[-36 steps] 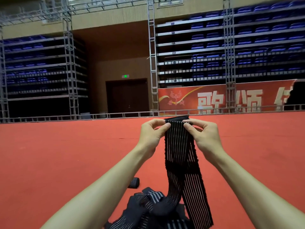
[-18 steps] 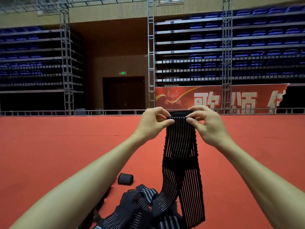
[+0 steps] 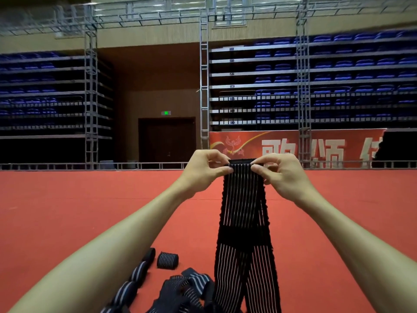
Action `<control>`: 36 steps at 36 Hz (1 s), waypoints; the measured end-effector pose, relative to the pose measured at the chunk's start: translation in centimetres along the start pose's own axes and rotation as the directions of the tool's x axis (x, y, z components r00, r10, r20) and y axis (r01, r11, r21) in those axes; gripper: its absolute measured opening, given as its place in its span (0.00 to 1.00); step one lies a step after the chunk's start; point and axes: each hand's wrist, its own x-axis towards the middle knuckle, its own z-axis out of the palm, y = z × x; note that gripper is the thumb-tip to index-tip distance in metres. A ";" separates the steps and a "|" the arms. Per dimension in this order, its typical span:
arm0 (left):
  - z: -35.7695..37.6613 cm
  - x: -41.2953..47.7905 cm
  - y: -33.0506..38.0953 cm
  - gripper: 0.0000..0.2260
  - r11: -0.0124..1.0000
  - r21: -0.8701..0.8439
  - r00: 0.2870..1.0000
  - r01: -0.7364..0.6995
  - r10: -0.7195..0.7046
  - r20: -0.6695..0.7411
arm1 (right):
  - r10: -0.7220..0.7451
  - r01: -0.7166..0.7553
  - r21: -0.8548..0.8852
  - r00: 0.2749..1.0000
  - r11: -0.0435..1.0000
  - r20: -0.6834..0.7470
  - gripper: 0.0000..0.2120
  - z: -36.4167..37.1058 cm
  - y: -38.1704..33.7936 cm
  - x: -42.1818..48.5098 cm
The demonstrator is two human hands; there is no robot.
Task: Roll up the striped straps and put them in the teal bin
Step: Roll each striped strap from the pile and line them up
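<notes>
Both hands, left hand (image 3: 204,171) and right hand (image 3: 278,175), pinch the strap (image 3: 244,213) top edge, now lifted higher than a moment ago; first fold starting, rest dangling toward the red floor (image 3: 67,211); teal bin unseen

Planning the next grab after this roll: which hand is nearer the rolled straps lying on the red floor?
Left. The left hand pinches the hanging striped strap on the side where the rolled strap lies, below that forearm; the right hand would cross the strap.
</notes>
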 end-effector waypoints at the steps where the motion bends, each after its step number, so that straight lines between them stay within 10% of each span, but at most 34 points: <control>1: 0.0 -0.1 0.0 0.04 1.000 -0.010 1.000 0.015 -0.015 -0.016 | 0.002 -0.002 0.017 1.000 1.000 -0.001 0.04 0.0 -0.1 -0.1; 36: 0.7 -1.2 -0.9 0.11 0.964 -0.233 0.990 0.130 -0.138 -0.019 | 0.076 -0.064 0.180 0.995 0.982 -0.060 0.07 1.3 -0.6 -1.7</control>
